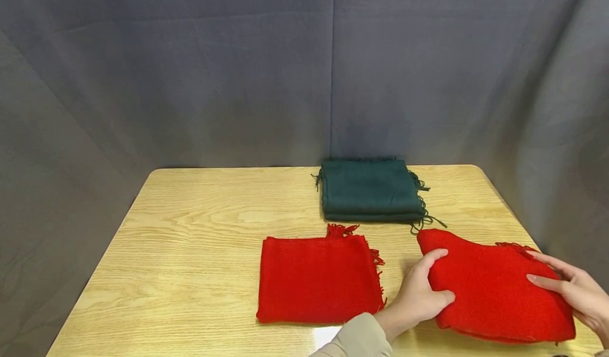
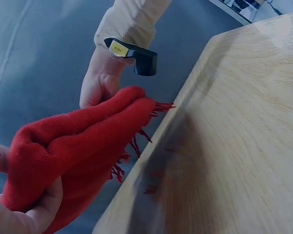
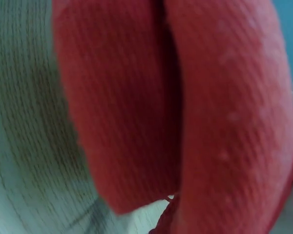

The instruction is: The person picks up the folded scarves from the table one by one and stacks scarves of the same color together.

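Observation:
A folded red fringed scarf [image 1: 490, 288] is held above the right front of the table, tilted, with fringe along its far right edge. My left hand [image 1: 416, 296] grips its left end, thumb and fingers around the folded layers. At the other end my right hand [image 1: 578, 293] holds the right side, thumb and a finger on the upper face. In the left wrist view, the doubled layers of the red scarf [image 2: 88, 126] stand apart from the tabletop. Red knit [image 3: 229, 117] fills most of the right wrist view and hides most of that hand.
A second folded red scarf [image 1: 319, 280] lies flat at the table's middle, fringe at its right and top. Behind it lies a folded dark green scarf [image 1: 371, 190] with fringed sides. The wooden table [image 1: 181, 272] is backed by a grey curtain [image 1: 238, 82].

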Tool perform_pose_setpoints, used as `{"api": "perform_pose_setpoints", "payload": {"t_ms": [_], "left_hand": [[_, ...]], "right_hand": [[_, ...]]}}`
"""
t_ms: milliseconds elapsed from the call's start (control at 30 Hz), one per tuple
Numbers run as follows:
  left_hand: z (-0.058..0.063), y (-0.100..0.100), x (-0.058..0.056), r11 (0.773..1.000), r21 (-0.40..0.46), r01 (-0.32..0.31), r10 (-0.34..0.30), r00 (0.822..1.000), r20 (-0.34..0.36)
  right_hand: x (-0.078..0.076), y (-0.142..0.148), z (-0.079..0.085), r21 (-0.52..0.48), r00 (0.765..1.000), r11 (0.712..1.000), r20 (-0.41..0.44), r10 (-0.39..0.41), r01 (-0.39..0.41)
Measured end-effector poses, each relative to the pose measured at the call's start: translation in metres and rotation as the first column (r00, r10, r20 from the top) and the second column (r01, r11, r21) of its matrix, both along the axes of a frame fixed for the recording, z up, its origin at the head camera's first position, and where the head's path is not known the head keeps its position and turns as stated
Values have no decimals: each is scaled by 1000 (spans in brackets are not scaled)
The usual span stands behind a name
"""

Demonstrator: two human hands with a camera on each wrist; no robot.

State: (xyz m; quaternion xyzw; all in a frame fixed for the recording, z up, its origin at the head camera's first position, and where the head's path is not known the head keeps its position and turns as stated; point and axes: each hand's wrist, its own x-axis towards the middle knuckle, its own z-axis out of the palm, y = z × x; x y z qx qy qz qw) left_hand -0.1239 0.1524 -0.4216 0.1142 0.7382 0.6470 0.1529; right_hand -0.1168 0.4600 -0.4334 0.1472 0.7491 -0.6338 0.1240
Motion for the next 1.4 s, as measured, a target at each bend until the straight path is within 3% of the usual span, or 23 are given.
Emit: {"api": "perform_pose_setpoints", "payload": {"t_ms": [400, 767, 1267, 1400], "left_hand": [[13, -9, -1, 998, 56, 23, -23, 1000, 1], [21, -19, -5, 994, 97, 40, -40, 999, -5], [31, -34, -6, 987, 142, 80, -78, 997, -13], [31, -38, -8, 982, 165, 94, -93, 996, -13]], "right_hand": [[4, -6, 9, -120, 998, 993, -58, -6, -1], [1, -14, 20, -137, 1000, 991, -18, -15, 13], [5, -25, 29, -232, 994, 972, -110, -3, -23], [5, -27, 30, -211, 994, 977, -108, -2, -21]]}}
